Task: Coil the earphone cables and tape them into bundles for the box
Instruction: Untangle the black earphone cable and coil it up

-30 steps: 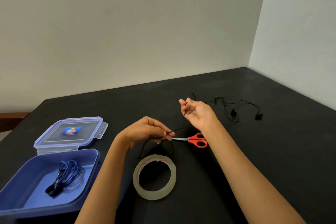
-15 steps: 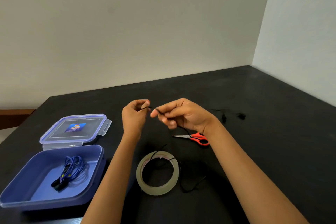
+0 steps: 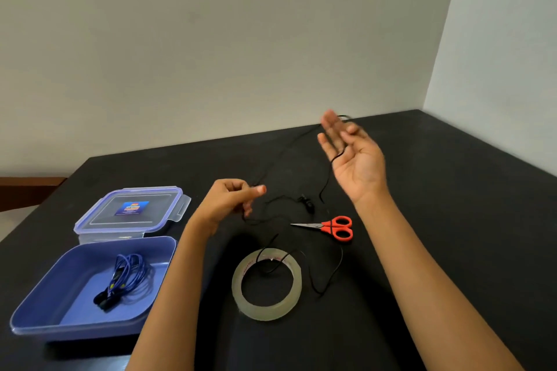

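1. A black table (image 3: 452, 220) met pale walls.
2. The left hand (image 3: 232, 199) pinched the black earphone cable (image 3: 327, 187) at centre.
3. The right hand (image 3: 352, 156), at one o'clock, was spread wide, cable draped across its fingers.
4. The blue box (image 3: 45, 304) sat at eight o'clock.

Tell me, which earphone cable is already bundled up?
The blue cable, coiled inside the open blue box. The black cable is strung loose between both hands and trails across the tape roll.

We see a big black table (image 3: 452, 220) that fills the low part of the view. Behind it stands a plain pale wall (image 3: 211, 39). Another wall (image 3: 506, 54), lighter, meets it at the right corner. A brown wooden piece (image 3: 27, 190) peeks out at the left.
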